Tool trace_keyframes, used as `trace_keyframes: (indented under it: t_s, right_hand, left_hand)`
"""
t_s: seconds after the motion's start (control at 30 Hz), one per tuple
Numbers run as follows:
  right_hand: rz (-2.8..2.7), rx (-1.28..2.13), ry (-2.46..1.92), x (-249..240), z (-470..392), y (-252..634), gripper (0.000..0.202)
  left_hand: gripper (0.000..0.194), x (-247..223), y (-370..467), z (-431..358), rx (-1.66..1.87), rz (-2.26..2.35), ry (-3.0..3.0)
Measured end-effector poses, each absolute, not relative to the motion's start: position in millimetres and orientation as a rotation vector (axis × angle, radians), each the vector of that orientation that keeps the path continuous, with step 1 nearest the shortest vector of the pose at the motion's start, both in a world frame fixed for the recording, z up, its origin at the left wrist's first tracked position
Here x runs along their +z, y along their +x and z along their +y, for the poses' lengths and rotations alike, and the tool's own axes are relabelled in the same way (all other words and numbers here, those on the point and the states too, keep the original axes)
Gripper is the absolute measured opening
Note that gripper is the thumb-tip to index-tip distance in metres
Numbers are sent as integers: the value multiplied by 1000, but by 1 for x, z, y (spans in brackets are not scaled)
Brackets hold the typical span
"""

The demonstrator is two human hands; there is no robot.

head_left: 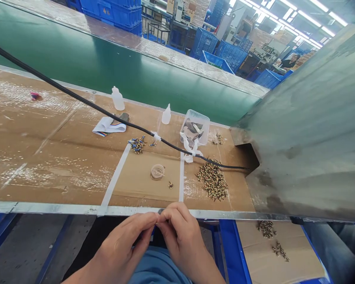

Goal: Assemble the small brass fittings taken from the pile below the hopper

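My left hand and my right hand meet fingertip to fingertip just in front of the bench's near edge. Both are closed in a pinch. A small greyish bit shows at the fingertips, too little of it to name. Beyond them, on a taped-off cardboard patch, stand a small round clear dish and one tiny dark-and-brass part. To the right lies a big pile of similar tiny parts. A smaller heap of parts with blue on them sits at the patch's far left corner.
A black cable crosses above the bench to a metal housing on the right. Two white squeeze bottles, a striped ribbon and a clear plastic tub stand toward the green conveyor belt. More parts lie lower right.
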State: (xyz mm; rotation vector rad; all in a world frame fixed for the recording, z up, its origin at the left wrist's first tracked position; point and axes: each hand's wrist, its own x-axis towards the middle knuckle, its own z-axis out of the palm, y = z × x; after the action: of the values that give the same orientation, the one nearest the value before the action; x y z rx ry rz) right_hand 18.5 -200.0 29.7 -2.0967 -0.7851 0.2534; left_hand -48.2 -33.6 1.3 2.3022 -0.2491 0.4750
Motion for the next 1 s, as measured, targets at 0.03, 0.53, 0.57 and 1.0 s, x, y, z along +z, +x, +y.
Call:
trace_keyframes:
  t_s: [0.03,0.53,0.57,1.0]
  right_hand:
    - [-785,265,-2108,29,-200,18,9]
    - [-703,194,-1970,20,-208,21,8]
    - [-701,146,-1976,19,-207,19,11]
    - [-927,-59,-2210,16,-199,19,15]
  left_hand:
    - [25,0,-49,-34,469,-245,2307]
    - [31,9,-42,-43,220,24,1934]
    - [32,8,-42,-43,249,19,1954]
    - [35,-11,-46,-43,490,-191,2439]
